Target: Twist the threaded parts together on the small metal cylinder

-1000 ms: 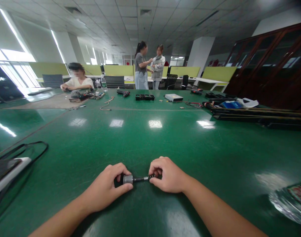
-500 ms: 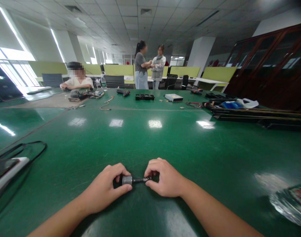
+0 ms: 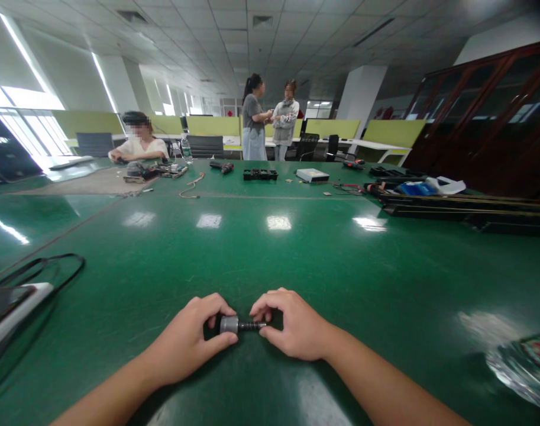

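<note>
Near the front of the green table (image 3: 234, 254), my left hand (image 3: 197, 336) grips a grey metal cylinder (image 3: 229, 324) between thumb and fingers. A thin dark shaft with a coiled spring (image 3: 252, 325) around it points right from the cylinder. My right hand (image 3: 291, 324) is at the shaft's free end, its thumb by the tip and its fingers raised and curled above it. A gap shows between those fingers and the thumb.
A glass dish (image 3: 524, 367) sits at the right, and a white-edged device (image 3: 19, 313) with black cable at the left. Farther back are a power drill (image 3: 222, 167), a black tray (image 3: 259, 175) and a white box (image 3: 312, 176). One person sits across; two stand behind.
The spring has moved left along the shaft, towards the cylinder. My right fingers have parted from the thumb and shifted slightly left. My left hand keeps its grip.
</note>
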Demonstrator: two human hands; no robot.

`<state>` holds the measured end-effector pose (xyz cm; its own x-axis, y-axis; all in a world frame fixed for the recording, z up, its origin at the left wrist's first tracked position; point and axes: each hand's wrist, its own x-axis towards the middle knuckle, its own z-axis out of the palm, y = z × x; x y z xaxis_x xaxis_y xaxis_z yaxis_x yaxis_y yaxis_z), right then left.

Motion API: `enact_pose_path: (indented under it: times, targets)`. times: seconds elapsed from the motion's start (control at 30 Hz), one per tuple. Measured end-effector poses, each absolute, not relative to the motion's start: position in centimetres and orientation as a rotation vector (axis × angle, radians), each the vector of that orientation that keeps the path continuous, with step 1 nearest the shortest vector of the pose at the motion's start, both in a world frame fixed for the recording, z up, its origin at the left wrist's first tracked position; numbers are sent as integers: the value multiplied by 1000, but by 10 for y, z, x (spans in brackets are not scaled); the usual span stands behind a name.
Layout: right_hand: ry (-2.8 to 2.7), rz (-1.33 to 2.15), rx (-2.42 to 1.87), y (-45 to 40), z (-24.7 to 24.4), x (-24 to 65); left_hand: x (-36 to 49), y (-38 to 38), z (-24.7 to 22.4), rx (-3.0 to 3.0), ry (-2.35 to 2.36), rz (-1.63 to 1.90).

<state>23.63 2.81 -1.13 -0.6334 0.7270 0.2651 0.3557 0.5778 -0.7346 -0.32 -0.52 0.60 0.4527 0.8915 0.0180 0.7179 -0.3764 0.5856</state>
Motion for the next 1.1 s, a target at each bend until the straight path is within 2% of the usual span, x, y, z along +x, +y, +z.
enact_pose_path:
  times: [1.1]
  targets:
    - [-2346, 737, -861, 25, -17, 228, -3, -6, 5, 2205, 1352, 420]
